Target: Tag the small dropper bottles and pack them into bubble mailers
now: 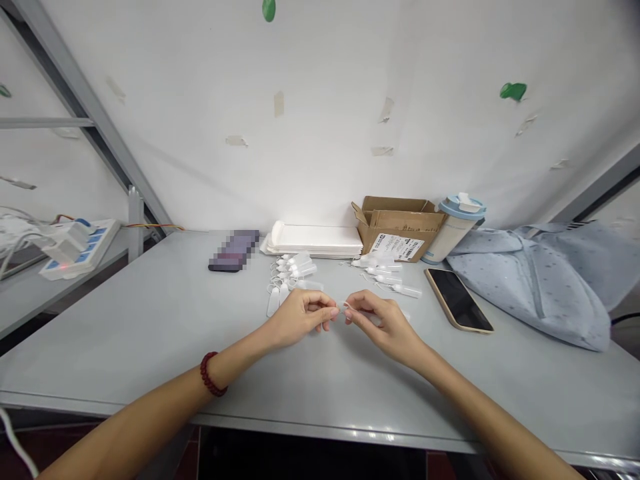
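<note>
Both my hands meet over the middle of the grey table (150, 333). My left hand (300, 317) and my right hand (383, 323) each pinch an end of one small clear plastic piece (343, 308) held between their fingertips. A red bead bracelet (211, 375) is on my left wrist. Just beyond my left hand lies a cluster of small white plastic tags (290, 273). Beyond my right hand lie several small clear tubes (387, 275).
At the back stand a stack of white trays (315, 240), an open cardboard box (397, 230) and a lidded cup (455, 227). A dark phone (234, 251) lies left, another phone (457, 300) right beside a blue cloth bag (545, 280). A power strip (75, 247) sits far left.
</note>
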A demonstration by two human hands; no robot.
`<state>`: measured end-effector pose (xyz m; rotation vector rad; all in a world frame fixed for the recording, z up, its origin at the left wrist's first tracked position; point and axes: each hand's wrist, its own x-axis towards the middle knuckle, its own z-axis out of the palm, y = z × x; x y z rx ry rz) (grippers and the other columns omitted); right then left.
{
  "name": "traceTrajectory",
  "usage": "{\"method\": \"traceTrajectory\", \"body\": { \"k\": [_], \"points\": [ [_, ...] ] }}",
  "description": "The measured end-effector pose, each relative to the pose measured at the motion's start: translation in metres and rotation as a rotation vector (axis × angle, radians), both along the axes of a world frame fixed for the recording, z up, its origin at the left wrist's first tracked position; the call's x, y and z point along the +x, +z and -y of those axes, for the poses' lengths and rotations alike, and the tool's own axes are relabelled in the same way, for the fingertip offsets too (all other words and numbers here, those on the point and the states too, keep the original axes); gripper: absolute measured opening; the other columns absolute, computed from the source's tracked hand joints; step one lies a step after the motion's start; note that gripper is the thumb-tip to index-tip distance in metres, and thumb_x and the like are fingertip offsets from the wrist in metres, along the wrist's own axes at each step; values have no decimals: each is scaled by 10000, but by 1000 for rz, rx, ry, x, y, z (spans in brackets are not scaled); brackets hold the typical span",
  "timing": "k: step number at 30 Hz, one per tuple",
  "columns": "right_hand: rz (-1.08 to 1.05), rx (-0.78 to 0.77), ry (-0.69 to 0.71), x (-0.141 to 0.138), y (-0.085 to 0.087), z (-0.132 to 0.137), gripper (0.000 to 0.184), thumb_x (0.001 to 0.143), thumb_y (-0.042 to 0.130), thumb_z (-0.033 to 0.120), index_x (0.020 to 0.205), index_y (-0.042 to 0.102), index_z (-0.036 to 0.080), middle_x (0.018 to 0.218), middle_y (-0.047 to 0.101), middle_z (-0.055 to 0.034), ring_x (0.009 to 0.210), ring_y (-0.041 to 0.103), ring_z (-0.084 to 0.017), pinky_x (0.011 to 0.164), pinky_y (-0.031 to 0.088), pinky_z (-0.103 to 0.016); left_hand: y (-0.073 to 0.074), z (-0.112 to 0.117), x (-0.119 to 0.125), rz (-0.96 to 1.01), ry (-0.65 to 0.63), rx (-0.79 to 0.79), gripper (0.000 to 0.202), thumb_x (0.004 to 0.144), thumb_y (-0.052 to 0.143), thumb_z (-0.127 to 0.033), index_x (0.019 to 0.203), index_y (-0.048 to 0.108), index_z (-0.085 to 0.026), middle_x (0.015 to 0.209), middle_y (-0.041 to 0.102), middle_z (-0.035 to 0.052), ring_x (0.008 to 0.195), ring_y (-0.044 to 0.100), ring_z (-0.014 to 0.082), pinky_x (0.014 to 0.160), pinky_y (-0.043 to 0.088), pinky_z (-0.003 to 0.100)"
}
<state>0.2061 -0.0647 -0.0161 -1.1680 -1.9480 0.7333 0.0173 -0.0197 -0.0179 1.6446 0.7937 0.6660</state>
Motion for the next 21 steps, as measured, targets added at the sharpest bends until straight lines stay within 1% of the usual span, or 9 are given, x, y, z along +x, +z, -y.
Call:
{"method": "traceTrajectory", "body": {
  "k": [6,13,18,21],
  "points": [
    [2,5,2,0,1,0,161,891,454,346,895,517,198,726,663,-31,680,615,-137,565,448,-228,1,0,-1,4,1,-7,182,778,577,-299,752,631,-127,654,594,4,564,543,93,550,450,216],
    [1,9,4,-3,-2,1,147,890,461,332,891,515,196,725,659,-27,664,607,-127,552,441,-219,1,3,1,-17,3,-6,186,778,577,-302,734,637,-132,631,592,4,562,540,93,546,449,211],
    [-23,26,6,-6,-4,2,155,889,462,338,870,521,196,731,653,-22,659,608,-124,563,443,-221,2,6,3,-4,4,-4,202,771,591,-322,748,647,-130,686,624,20,573,544,94,548,454,216],
    [-40,28,-2,-5,-2,2,146,887,467,331,871,522,196,732,651,-19,670,608,-125,573,444,-220,3,4,1,8,18,23,197,776,587,-313,754,648,-127,649,609,12,566,545,96,557,459,220]
  ]
}}
